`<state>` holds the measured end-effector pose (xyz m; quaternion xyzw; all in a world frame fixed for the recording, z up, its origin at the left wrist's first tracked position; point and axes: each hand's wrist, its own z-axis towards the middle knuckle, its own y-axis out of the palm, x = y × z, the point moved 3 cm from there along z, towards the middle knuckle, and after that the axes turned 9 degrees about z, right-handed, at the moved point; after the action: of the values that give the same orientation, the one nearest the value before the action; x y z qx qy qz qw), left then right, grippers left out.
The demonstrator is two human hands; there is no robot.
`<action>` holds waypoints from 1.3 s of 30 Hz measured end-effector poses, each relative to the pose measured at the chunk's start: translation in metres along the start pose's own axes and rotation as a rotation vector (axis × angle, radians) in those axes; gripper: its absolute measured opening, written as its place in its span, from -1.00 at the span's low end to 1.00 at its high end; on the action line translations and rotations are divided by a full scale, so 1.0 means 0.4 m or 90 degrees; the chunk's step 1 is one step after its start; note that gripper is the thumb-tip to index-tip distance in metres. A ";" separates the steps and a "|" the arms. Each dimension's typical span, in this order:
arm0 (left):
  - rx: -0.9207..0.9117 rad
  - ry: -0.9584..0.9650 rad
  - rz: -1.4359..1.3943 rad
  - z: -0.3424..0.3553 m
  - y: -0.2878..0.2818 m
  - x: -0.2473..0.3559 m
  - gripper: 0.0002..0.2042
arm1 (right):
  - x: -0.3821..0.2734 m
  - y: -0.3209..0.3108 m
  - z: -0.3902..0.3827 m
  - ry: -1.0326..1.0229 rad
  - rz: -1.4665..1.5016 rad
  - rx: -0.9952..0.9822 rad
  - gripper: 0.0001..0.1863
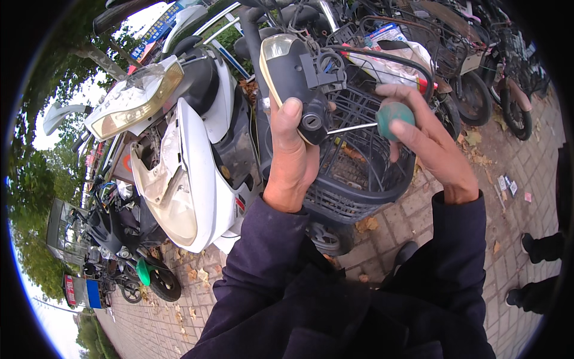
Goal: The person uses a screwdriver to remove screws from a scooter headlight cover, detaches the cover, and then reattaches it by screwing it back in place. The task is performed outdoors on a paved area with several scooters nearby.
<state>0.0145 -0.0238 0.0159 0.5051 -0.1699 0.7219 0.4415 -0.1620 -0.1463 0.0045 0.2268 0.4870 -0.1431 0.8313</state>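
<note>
My left hand grips a dark grey lamp housing with a cream edge, a clear lens on top and a keyhole at its lower end. My right hand is closed round the green, rounded handle of a screwdriver. Its metal shaft reaches left to the housing's lower right side; the exact contact is too small to tell. Beneath both hands is a black basket on a two-wheeler, with cables and a bracket on the housing's right.
A white scooter with a pale lamp panel is at left, more parked two-wheelers behind it. Bicycles stand at upper right. At the right edge another person's dark-clad legs stand on the brick pavement, which has scattered leaves.
</note>
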 end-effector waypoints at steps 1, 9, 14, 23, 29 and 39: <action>0.018 -0.003 0.010 0.000 -0.002 -0.005 -0.18 | -0.004 0.002 0.000 -0.043 -0.006 -0.015 -0.50; 0.024 -0.017 0.041 -0.006 -0.013 -0.020 -0.15 | -0.001 -0.002 0.001 -0.067 -0.113 -0.019 -0.59; 0.000 0.006 0.046 -0.007 0.002 -0.002 -0.18 | 0.021 -0.003 0.009 0.065 -0.102 0.023 -0.48; 0.039 -0.052 0.028 -0.011 -0.008 -0.002 -0.17 | 0.001 0.003 -0.004 -0.077 -0.007 -0.059 -0.50; 0.033 -0.058 0.024 -0.015 -0.007 -0.006 -0.17 | -0.003 -0.004 -0.004 -0.048 -0.114 -0.042 -0.54; 0.056 0.054 0.084 0.000 -0.002 -0.006 -0.21 | 0.013 -0.008 -0.002 0.117 -0.078 0.015 -0.46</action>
<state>0.0153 -0.0246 0.0137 0.4805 -0.1522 0.7770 0.3771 -0.1613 -0.1487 -0.0012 0.2184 0.5727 -0.1776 0.7699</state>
